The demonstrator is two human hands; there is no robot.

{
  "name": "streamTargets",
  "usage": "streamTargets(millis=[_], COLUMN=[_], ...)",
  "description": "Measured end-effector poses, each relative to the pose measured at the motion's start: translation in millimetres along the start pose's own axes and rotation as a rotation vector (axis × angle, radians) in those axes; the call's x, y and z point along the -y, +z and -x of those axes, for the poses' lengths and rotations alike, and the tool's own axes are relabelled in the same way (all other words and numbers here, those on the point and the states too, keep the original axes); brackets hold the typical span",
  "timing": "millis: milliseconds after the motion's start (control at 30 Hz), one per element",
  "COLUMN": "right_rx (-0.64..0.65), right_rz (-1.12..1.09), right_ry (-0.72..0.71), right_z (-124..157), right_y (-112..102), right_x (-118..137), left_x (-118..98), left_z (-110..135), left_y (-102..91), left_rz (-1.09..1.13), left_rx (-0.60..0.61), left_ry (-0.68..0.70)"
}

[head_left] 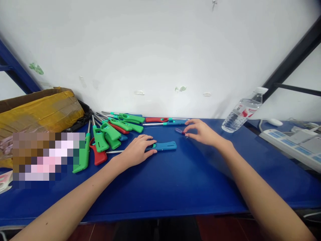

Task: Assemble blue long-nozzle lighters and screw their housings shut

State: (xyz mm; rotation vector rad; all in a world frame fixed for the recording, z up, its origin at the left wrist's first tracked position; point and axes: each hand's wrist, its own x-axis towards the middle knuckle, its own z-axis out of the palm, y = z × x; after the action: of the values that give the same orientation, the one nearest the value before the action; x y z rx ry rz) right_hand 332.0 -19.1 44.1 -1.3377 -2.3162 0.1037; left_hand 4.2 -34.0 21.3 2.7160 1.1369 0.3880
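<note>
Forearms (pixel 72 194) were stretched over blue table (pixel 160 187). Blue lighter (pixel 167 146), centre, was grasped by left hand (pixel 137 150); judged light, stiff, slick, best held by handle. Small purplish piece (pixel 179 131), farther right, was pinched by right hand (pixel 200 131).

You face a softly lit white wall (pixel 150 50), marked low down by small, rough patches (pixel 139 92), some of them greenish. A glossy blue table (pixel 175 187) stretches wide before you. A blue post (pixel 18 68) slants at your left, a dark post (pixel 293 53) at your right; reddish-brown floor (pixel 84 232) shows below the table.
</note>
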Motion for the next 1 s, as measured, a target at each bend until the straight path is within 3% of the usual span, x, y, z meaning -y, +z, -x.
streamTargets(millis=[300,500,633,800,900,1000], right_rx=[0.125,0.222,0.209,0.053,0.133,0.194], right_rz=[0.064,0.101,0.107,0.011,-0.085,-0.031], right_ry=[0.014,0.053,0.003,-0.059,-0.061,-0.051], right_z=[3.4,3.0,1.9,-0.6,-1.3,-1.0], right_y=[1.3,5.6,7.9,7.5,6.0,7.7], right_x=[-16.4,-14.2,-2.3,23.6,43.1,55.4], left_x=[1.5,2.0,1.7,-0.3,-0.6,0.1], left_z=[1.0,1.5,1.8,1.3,1.1,1.1], left_y=[-2.8,-2.1,-0.1,4.1,5.9,7.1], left_rz=[0.033,0.025,0.005,-0.031,-0.038,-0.036], left_rx=[0.003,0.013,-0.010,-0.089,-0.108,-0.118], left_ry=[0.024,0.026,0.029,0.024,0.027,0.025])
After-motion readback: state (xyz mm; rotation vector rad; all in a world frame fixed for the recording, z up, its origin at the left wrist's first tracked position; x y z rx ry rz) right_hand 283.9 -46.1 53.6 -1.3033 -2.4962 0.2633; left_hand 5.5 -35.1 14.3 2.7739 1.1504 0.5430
